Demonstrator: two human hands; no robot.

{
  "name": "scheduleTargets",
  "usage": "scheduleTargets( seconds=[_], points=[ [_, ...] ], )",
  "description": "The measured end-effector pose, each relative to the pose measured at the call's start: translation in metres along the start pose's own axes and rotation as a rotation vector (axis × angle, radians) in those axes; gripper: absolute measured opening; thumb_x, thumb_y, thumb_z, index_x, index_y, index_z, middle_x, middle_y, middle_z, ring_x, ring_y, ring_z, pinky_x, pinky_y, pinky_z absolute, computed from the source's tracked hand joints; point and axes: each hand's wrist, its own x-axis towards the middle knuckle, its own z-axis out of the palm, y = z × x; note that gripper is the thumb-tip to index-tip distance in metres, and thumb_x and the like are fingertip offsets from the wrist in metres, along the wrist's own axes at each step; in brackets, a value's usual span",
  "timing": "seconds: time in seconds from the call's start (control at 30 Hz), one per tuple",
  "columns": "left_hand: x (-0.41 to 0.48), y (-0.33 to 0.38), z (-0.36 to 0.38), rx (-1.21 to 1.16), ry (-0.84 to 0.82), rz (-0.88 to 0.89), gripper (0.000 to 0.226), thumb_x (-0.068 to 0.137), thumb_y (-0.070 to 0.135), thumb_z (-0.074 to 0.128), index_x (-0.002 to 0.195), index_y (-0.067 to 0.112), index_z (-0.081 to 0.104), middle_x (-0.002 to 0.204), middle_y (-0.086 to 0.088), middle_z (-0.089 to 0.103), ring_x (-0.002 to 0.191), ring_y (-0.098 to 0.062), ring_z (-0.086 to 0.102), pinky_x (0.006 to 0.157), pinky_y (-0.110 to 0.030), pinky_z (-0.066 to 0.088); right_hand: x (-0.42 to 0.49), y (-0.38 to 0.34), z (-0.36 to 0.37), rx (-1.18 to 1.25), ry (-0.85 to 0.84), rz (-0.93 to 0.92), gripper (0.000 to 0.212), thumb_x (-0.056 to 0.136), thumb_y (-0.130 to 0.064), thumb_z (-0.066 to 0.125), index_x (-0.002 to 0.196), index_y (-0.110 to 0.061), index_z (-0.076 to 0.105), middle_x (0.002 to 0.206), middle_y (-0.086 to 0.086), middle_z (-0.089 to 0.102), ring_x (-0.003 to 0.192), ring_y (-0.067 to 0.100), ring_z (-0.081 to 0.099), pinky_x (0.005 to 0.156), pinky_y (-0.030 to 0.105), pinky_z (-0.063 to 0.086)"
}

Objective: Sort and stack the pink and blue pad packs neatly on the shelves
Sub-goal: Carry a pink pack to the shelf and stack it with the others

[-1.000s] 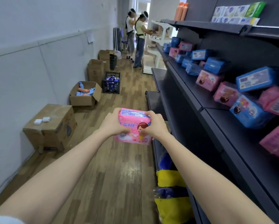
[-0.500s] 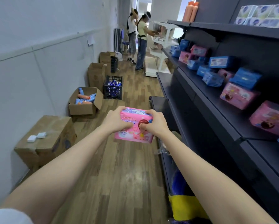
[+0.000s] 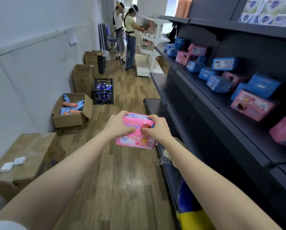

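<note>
Cardboard is showing first at my far left: a closed box (image 3: 31,151) is carrying two small white blocks (image 3: 12,164) on its lid. Past it an open carton (image 3: 70,119) is lying full of blue and orange bottles (image 3: 71,107), with a black crate (image 3: 103,95) of blue cans beside it on the wooden floor (image 3: 122,188).

My left grip (image 3: 118,126) is clamping the left end of the pink pad pack (image 3: 135,139), fingers curling over its top edge and thumb pressing on its face. I am holding the pack out in mid-air above the floor, just left of the dark shelves, its front face tilting up toward me. It is looking glossy and soft-sided: bright pink, with a pale blue strip along the top edge, small hearts and a cartoon child near the bottom. White characters are running across a darker pink banner, but my grips are covering part of them and I cannot read them. My right grip (image 3: 157,128) is clamping the right end the same way.

Further right, the shelf (image 3: 218,103) is carrying pink packs (image 3: 253,105) and blue packs (image 3: 219,83) jumbled together, their labels too small to read.
</note>
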Motion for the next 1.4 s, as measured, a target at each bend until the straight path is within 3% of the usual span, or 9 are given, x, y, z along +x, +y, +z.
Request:
scheduleTargets(
  seconds=[0.17, 0.63, 0.77, 0.87, 1.23, 1.33, 1.4],
  points=[
    [0.049, 0.005, 0.015, -0.011, -0.015, 0.010, 0.070, 0.068, 0.034, 0.073, 0.131, 0.027, 0.042, 0.115, -0.012, 0.056, 0.087, -0.021, 0.061, 0.071, -0.023, 0.043, 0.045, 0.013, -0.009, -0.026, 0.015, 0.019, 0.056, 0.076, -0.021, 0.069, 0.129, -0.020, 0.051, 0.121, 0.007, 0.042, 0.099, 0.020, 0.055, 0.091, 0.029, 0.045],
    [0.231, 0.067, 0.045, -0.022, 0.077, 0.029, 0.068, 0.071, 0.032, 0.071, 0.132, 0.025, 0.041, 0.117, -0.009, 0.055, 0.089, -0.019, 0.060, 0.069, -0.025, 0.044, 0.231, 0.046, -0.068, 0.007, 0.023, -0.033, 0.053, 0.079, -0.019, 0.067, 0.129, -0.019, 0.050, 0.122, 0.006, 0.039, 0.102, 0.023, 0.057, 0.090, 0.032, 0.048],
    [0.271, 0.082, 0.051, -0.043, 0.106, 0.026, 0.069, 0.070, 0.033, 0.072, 0.131, 0.025, 0.041, 0.115, -0.009, 0.056, 0.088, -0.020, 0.063, 0.070, -0.027, 0.049, 0.275, 0.053, -0.082, 0.001, 0.021, -0.048, 0.054, 0.078, -0.020, 0.068, 0.129, -0.020, 0.050, 0.124, 0.007, 0.039, 0.104, 0.025, 0.058, 0.093, 0.037, 0.049],
    [0.293, 0.085, 0.055, -0.045, 0.111, 0.011, 0.069, 0.071, 0.033, 0.072, 0.132, 0.026, 0.040, 0.116, -0.008, 0.056, 0.089, -0.019, 0.062, 0.071, -0.027, 0.049, 0.300, 0.059, -0.087, -0.009, 0.002, -0.056, 0.054, 0.080, -0.021, 0.067, 0.130, -0.021, 0.048, 0.124, 0.006, 0.038, 0.105, 0.023, 0.056, 0.092, 0.034, 0.049],
    [0.376, 0.075, 0.057, -0.019, 0.079, 0.019, 0.067, 0.074, 0.032, 0.072, 0.132, 0.021, 0.041, 0.116, -0.008, 0.058, 0.108, -0.022, 0.055, 0.084, -0.033, 0.049, 0.387, 0.070, -0.072, -0.001, -0.015, -0.026, 0.053, 0.080, -0.022, 0.068, 0.129, -0.020, 0.048, 0.124, 0.006, 0.039, 0.104, 0.023, 0.058, 0.091, 0.039, 0.051],
    [0.408, 0.072, 0.053, -0.017, 0.074, 0.035, 0.067, 0.074, 0.031, 0.072, 0.132, 0.020, 0.041, 0.115, -0.008, 0.058, 0.106, -0.021, 0.055, 0.081, -0.031, 0.049, 0.418, 0.067, -0.066, 0.003, 0.001, -0.007, 0.053, 0.079, -0.021, 0.068, 0.129, -0.021, 0.049, 0.124, 0.007, 0.039, 0.105, 0.024, 0.058, 0.092, 0.040, 0.051],
    [0.432, 0.069, 0.048, -0.029, 0.062, 0.046, 0.067, 0.074, 0.031, 0.072, 0.132, 0.020, 0.041, 0.115, -0.008, 0.057, 0.101, -0.019, 0.057, 0.072, -0.026, 0.048, 0.442, 0.063, -0.061, 0.009, 0.013, -0.002, 0.052, 0.078, -0.021, 0.068, 0.127, -0.021, 0.050, 0.124, 0.007, 0.039, 0.105, 0.025, 0.058, 0.091, 0.041, 0.051]
  ],
)
